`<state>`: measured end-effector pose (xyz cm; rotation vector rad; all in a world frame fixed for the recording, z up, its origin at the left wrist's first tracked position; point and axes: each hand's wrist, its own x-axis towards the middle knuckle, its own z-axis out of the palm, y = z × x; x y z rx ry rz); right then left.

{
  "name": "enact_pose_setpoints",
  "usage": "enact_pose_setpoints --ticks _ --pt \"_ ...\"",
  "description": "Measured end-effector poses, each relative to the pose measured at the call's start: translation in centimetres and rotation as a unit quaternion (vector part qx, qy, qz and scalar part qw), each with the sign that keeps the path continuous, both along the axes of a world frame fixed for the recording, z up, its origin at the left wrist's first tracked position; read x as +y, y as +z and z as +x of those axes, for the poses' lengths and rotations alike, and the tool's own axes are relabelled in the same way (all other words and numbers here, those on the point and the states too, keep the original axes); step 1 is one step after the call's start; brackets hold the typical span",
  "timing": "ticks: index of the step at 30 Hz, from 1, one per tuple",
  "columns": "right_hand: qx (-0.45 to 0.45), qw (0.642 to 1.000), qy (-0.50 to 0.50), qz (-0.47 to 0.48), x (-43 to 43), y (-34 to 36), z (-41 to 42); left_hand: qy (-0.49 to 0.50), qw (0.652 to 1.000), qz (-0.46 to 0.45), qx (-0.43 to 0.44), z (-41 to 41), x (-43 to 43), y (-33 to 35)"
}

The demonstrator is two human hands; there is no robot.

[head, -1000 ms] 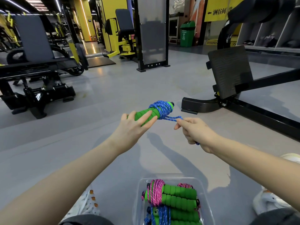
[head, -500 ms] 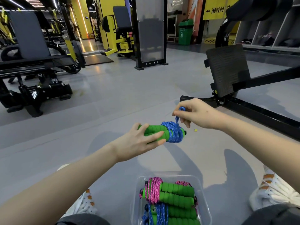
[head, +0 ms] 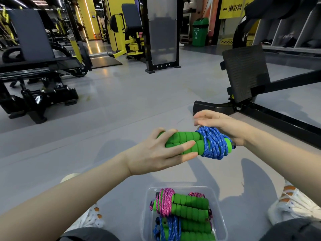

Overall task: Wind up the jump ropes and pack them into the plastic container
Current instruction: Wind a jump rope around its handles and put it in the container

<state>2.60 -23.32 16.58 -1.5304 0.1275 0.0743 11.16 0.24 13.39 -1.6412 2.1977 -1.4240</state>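
A jump rope with green foam handles [head: 186, 142] and blue cord wound around their right end [head: 214, 145] is held above the grey floor. My left hand [head: 156, 153] grips the left part of the handles. My right hand [head: 224, 126] rests against the wound blue cord from behind, fingers partly spread. Below, a clear plastic container [head: 218, 197] sits between my feet. It holds a wound pink-cord rope [head: 165, 201] on top and a wound blue-cord rope [head: 171, 226] beneath, both with green handles.
A black machine base with a footplate [head: 246, 72] stands at the right, its bar running along the floor. A black bench machine [head: 34, 94] is at the left. My white shoes [head: 293, 204] flank the container. Open grey floor lies ahead.
The rope bundle has come lower and nearer to me. My right hand went from pulling the cord's loose end to resting on the wound cord; no loose end shows now.
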Motion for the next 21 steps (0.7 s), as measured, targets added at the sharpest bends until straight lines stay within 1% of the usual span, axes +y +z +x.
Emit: enact_pose_setpoints --ticks 3,7,8,9,11,13,15,16,18,21 --pt "-0.026 0.999 -0.036 -0.026 0.2 -0.2 0.1 0.0 1.0 -0.008 0.002 0.3 0.1 0.0" --pt "-0.097 0.981 -0.105 -0.128 0.9 -0.3 -0.3 -0.001 1.0 -0.005 -0.008 0.8 0.3 -0.2" --pt "-0.11 0.979 -0.107 -0.134 1.2 -0.1 -0.5 0.0 1.0 -0.007 -0.008 0.8 0.3 -0.2" --pt "-0.11 0.981 -0.107 -0.121 1.3 -0.1 -0.5 0.0 1.0 -0.009 -0.01 0.8 0.3 -0.2" --pt "-0.06 0.992 -0.094 -0.057 1.4 0.1 -0.6 -0.001 1.0 -0.012 -0.02 0.7 0.4 0.0" --pt "0.05 0.997 -0.054 -0.031 1.1 0.3 -0.7 -0.005 0.999 -0.019 -0.034 0.7 0.4 0.3" --pt "0.166 0.986 -0.009 -0.033 0.8 0.6 -0.9 -0.008 0.999 -0.024 -0.046 0.9 0.4 0.5" --pt "0.202 0.979 0.006 -0.024 0.6 0.6 -1.0 -0.011 0.998 -0.022 -0.052 0.9 0.5 0.4" --pt "0.23 0.973 0.032 -0.009 0.4 0.4 -1.2 -0.015 0.998 -0.009 -0.062 1.1 0.6 0.0" --pt "0.226 0.972 0.058 -0.011 0.3 -0.3 -1.2 -0.014 0.997 0.011 -0.076 1.5 0.8 -0.7"
